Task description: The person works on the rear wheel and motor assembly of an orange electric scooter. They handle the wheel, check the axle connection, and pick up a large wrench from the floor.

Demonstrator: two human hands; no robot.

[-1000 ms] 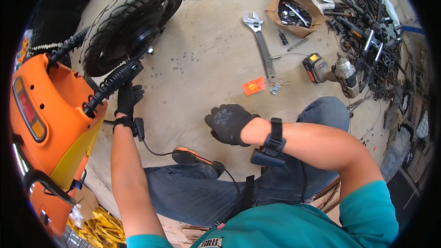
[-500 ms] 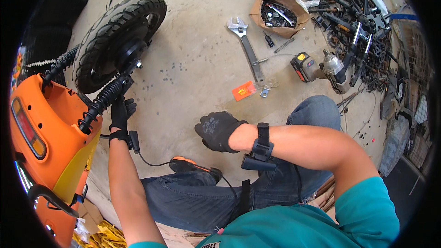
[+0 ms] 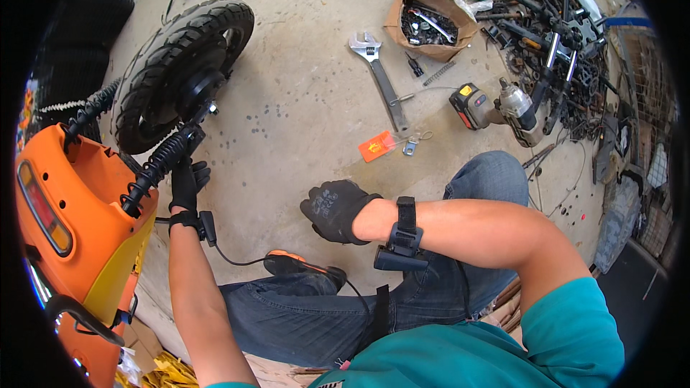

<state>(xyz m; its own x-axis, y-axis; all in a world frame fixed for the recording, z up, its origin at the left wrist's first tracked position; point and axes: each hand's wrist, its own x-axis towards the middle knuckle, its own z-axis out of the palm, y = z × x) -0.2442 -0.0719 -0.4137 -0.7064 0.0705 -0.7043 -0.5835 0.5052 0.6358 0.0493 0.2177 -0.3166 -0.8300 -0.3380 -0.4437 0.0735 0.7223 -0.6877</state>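
At the left, a black coil-spring shock absorber (image 3: 159, 167) runs from the orange scooter body (image 3: 86, 194) toward the wheel hub. My left hand (image 3: 188, 185), in a black glove, is up against the shock absorber's lower end. Some of its fingers curl out to the right; the others are hidden behind the spring. Just beyond stands the black-tyred wheel (image 3: 188, 72), with a silver axle nut (image 3: 213, 108) at its hub. My right hand (image 3: 338, 210), also gloved, hovers over the floor in front of me. It is closed, back upward, hiding whatever it may hold.
An adjustable wrench (image 3: 382, 79), an orange tag (image 3: 376, 146) and a cordless impact wrench (image 3: 514, 109) lie on the concrete floor. Behind them, a brown paper bag (image 3: 397, 37) holds small hardware. A heap of dark metal parts (image 3: 550, 36) spreads at the far right.
The whole view has shifted slightly, moving most floor items a little left. Both hands keep nearly the same pose and place.
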